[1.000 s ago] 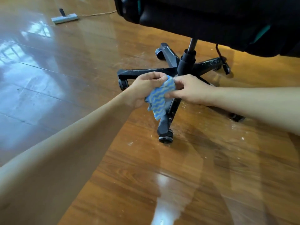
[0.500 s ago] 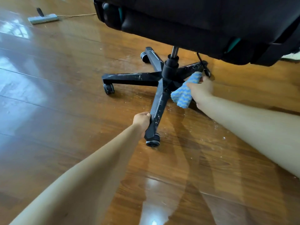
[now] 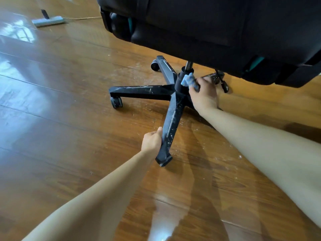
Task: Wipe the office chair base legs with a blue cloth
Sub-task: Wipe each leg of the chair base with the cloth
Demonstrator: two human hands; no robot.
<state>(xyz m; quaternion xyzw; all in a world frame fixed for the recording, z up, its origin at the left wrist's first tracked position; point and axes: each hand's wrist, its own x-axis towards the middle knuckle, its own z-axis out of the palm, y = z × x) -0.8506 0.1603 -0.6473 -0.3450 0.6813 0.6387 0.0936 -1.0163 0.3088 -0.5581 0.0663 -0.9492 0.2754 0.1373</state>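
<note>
A black star-shaped chair base (image 3: pixel 144 91) stands on the wooden floor, its legs speckled with white dust. My left hand (image 3: pixel 152 140) grips the near leg (image 3: pixel 171 124) close to its outer end. My right hand (image 3: pixel 204 94) holds a bunched blue cloth (image 3: pixel 189 80) pressed against the central hub, beside the column. The right-hand legs are mostly hidden behind my right hand and under the seat.
The black seat (image 3: pixel 217 28) overhangs the base at the top. A height lever (image 3: pixel 221 80) hangs beside my right hand. White crumbs lie on the floor (image 3: pixel 69 136) around the base. A grey mop head (image 3: pixel 47 20) with a cord rests at the far left.
My left hand let go of the cloth and took hold of the near leg. My right hand carried the cloth up to the central hub. The view shifted closer.
</note>
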